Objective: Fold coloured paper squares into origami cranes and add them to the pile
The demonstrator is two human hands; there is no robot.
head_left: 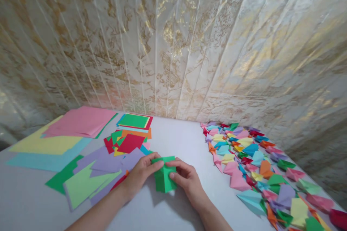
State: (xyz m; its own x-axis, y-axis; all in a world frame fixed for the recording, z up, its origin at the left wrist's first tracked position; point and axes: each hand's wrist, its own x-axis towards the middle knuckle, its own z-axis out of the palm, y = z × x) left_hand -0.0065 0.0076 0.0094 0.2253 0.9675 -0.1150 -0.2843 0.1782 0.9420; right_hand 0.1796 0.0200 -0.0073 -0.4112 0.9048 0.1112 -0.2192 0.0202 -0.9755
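Observation:
A small piece of green paper [165, 178], creased down its middle, is held upright between my two hands just above the white table. My left hand [146, 169] pinches its upper left edge between thumb and fingers. On the other side, my right hand [185, 177] grips the upper right edge, its thumb pressed on the front face. Both hands are closed on the same sheet. Beside my left hand lie loose purple sheets [105, 162] and light green sheets [86, 186].
Large pink sheets [81, 122], yellow sheets [46, 142] and light blue sheets [35, 157] lie at the left. A stack of cut rectangles [134, 120] and a red piece [131, 143] sit behind. Many folded paper shapes [257, 158] cover the right side. A patterned curtain [173, 43] hangs behind.

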